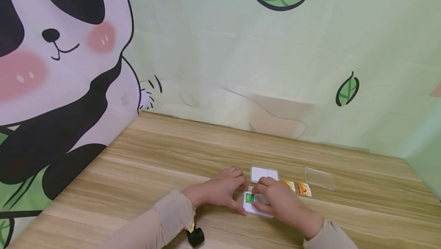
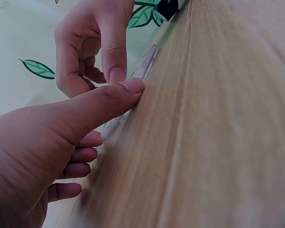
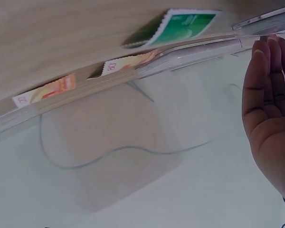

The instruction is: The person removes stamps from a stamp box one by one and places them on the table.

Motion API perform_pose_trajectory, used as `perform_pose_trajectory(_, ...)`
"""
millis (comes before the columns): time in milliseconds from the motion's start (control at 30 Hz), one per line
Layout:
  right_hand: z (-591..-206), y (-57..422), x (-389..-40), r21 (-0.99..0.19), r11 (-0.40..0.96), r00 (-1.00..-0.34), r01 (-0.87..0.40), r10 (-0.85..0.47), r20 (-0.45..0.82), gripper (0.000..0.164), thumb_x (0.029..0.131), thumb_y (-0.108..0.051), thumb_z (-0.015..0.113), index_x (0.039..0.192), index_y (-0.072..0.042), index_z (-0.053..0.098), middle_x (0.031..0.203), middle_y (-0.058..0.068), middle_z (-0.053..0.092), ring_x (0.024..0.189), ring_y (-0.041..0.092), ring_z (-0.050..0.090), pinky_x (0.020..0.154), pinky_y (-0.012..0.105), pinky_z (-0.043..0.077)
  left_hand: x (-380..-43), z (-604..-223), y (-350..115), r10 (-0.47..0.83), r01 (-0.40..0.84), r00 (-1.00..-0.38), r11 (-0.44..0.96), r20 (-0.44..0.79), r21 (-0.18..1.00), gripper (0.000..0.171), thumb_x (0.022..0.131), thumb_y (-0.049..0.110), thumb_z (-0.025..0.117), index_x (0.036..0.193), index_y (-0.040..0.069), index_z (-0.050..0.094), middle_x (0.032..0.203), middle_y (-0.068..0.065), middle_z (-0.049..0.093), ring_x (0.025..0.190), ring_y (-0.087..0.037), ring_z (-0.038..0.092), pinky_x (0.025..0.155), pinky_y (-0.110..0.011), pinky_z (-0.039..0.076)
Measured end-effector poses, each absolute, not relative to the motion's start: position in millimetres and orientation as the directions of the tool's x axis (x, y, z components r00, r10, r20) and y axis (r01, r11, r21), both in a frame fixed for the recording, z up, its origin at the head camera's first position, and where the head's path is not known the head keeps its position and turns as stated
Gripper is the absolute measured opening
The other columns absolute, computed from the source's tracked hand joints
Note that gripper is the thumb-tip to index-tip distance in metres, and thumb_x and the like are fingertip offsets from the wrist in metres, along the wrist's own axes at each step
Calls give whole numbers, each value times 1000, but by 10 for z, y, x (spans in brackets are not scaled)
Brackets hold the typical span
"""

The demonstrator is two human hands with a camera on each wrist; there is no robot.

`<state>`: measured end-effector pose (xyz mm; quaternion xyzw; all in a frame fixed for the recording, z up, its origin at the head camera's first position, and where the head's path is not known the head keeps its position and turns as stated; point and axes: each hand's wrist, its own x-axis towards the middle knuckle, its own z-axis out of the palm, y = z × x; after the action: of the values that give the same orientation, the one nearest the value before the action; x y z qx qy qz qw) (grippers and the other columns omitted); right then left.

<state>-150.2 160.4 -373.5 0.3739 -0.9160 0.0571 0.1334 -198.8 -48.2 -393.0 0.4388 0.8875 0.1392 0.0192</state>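
Note:
A shallow clear plastic case [image 1: 260,214] with a white insert lies before me, and a green stamp [image 1: 249,198] is on its left part. My left hand [image 1: 224,189] holds the case's left end, thumb at the near corner and forefinger at the far one. From the right, my right hand [image 1: 280,201] reaches over the case, its thumb and forefinger touching down apart beside the stamp's right edge. In the left wrist view, the left thumb [image 2: 133,85] presses the case rim. The right wrist view shows the right fingertips [image 3: 259,57] at the case.
Behind the right hand stands another clear case with a white insert [image 1: 263,174]. Two orange stamps [image 1: 304,189] and a clear lid [image 1: 319,178] lie to its right. Another green stamp [image 3: 185,26] shows in the right wrist view. A printed cloth wall [image 1: 206,50] borders the wooden table [image 1: 165,145].

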Motion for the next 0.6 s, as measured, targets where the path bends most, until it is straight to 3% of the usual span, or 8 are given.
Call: perform_pose_trajectory(600,-3731,1548,-1505,7,716,-687,-698,-672,276,17,79,-24,76,89,-11,70,89,-4,60,83,12,57,74,27,52,-1975,-3916,-480,789,776,-608,567,87,277,56,72,56,77,109,18,58,113,7,53,110,-9,44,102,-27,37)
